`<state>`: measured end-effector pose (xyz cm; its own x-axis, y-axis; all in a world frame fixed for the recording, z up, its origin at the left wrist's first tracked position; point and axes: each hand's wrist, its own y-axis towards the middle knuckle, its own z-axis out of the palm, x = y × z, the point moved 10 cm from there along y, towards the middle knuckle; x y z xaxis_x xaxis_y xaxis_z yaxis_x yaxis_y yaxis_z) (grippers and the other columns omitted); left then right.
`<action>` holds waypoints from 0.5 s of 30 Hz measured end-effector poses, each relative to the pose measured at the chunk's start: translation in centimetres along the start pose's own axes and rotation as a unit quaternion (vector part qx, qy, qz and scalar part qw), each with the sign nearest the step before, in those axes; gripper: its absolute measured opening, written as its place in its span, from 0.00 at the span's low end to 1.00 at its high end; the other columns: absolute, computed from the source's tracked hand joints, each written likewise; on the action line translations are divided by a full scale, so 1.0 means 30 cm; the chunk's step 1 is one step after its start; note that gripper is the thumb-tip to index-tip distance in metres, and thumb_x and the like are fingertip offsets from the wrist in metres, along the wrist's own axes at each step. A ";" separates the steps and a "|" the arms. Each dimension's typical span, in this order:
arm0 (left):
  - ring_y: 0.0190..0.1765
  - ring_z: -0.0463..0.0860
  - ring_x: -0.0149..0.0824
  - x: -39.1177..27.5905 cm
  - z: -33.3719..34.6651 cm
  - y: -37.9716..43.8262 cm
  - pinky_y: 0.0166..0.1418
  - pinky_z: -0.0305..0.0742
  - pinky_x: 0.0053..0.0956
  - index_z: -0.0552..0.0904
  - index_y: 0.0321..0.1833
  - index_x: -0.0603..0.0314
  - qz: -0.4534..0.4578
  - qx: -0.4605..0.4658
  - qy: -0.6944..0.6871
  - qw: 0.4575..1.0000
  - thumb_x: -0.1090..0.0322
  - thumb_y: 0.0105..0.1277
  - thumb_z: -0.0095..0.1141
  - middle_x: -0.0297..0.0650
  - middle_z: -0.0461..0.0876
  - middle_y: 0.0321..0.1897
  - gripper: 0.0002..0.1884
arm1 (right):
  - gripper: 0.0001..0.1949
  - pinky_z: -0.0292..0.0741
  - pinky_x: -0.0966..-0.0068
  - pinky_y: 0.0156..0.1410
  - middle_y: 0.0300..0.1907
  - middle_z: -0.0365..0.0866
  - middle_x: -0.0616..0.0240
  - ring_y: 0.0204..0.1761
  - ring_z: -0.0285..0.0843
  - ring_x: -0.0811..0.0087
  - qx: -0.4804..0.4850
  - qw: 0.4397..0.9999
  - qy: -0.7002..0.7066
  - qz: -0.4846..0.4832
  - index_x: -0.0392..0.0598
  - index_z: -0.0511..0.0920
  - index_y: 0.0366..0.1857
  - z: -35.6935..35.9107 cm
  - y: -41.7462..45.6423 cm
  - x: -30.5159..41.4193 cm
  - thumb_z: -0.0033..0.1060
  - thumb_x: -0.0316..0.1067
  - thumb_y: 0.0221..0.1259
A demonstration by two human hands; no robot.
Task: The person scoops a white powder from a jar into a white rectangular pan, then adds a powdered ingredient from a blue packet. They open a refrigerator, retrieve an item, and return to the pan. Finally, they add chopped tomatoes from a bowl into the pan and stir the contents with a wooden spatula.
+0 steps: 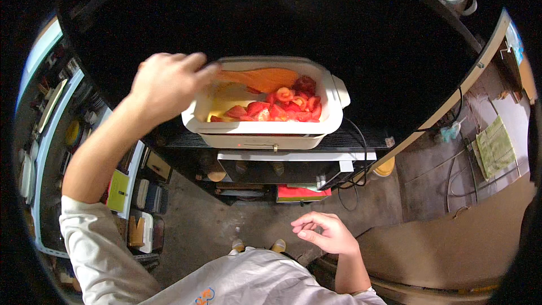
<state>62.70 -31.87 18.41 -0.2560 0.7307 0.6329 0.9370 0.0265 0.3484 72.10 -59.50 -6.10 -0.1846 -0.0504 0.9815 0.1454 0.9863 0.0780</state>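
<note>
A white rectangular electric cooking pot (262,128) stands near the front edge of a dark counter. Cut red tomato pieces (279,108) lie in its right and middle part, with yellowish liquid at the left. My left hand (173,78) is at the pot's left rim, its fingers blurred by the end of a wooden spatula (271,77), whose broad blade leans over the tomatoes along the back wall. Whether the fingers close around the handle is hard to tell. Low in front of my body, away from the pot, my right hand (326,233) hangs with fingers loosely curved, holding nothing.
Below the counter edge sits a white-framed appliance (296,156) with a dark front. A black cable (365,148) runs down at the pot's right. Shelves (42,152) with containers stand at the left. A green cloth (496,148) hangs at the right.
</note>
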 end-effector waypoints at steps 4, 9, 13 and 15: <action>0.39 0.89 0.49 0.079 -0.036 0.000 0.44 0.85 0.42 0.89 0.61 0.53 -0.033 0.118 -0.094 0.988 0.57 0.75 0.60 0.44 0.86 0.36 0.17 | 0.13 0.84 0.77 0.48 0.43 0.93 0.61 0.43 0.91 0.75 -0.004 1.000 -0.001 0.004 0.40 0.87 0.56 -0.013 -0.013 -0.017 0.72 0.31 0.73; 0.44 0.90 0.50 0.076 0.021 0.029 0.47 0.85 0.45 0.90 0.60 0.52 -0.004 0.238 -0.126 0.963 0.58 0.77 0.58 0.46 0.91 0.41 0.16 | 0.13 0.84 0.77 0.47 0.43 0.92 0.63 0.43 0.90 0.75 0.006 1.000 0.002 0.000 0.41 0.86 0.56 0.007 -0.009 -0.029 0.72 0.34 0.74; 0.44 0.91 0.50 0.037 0.031 0.073 0.49 0.87 0.44 0.91 0.58 0.53 0.009 0.255 -0.157 0.954 0.59 0.80 0.54 0.48 0.92 0.40 0.15 | 0.13 0.84 0.77 0.46 0.43 0.92 0.64 0.42 0.89 0.76 -0.002 1.000 0.000 -0.003 0.42 0.86 0.56 0.002 -0.011 -0.018 0.72 0.35 0.74; 0.43 0.91 0.50 0.035 0.027 0.074 0.50 0.87 0.44 0.91 0.58 0.53 0.001 0.266 -0.154 0.952 0.59 0.80 0.54 0.49 0.92 0.40 0.15 | 0.13 0.84 0.76 0.46 0.43 0.92 0.64 0.42 0.89 0.76 -0.010 1.000 0.001 -0.004 0.42 0.86 0.56 -0.012 -0.020 -0.023 0.72 0.35 0.74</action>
<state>64.69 -30.48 19.29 -0.2484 0.8941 0.3726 0.9463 0.3062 -0.1039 72.47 -60.12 -6.77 -0.1837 -0.0585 0.9812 0.1630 0.9826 0.0891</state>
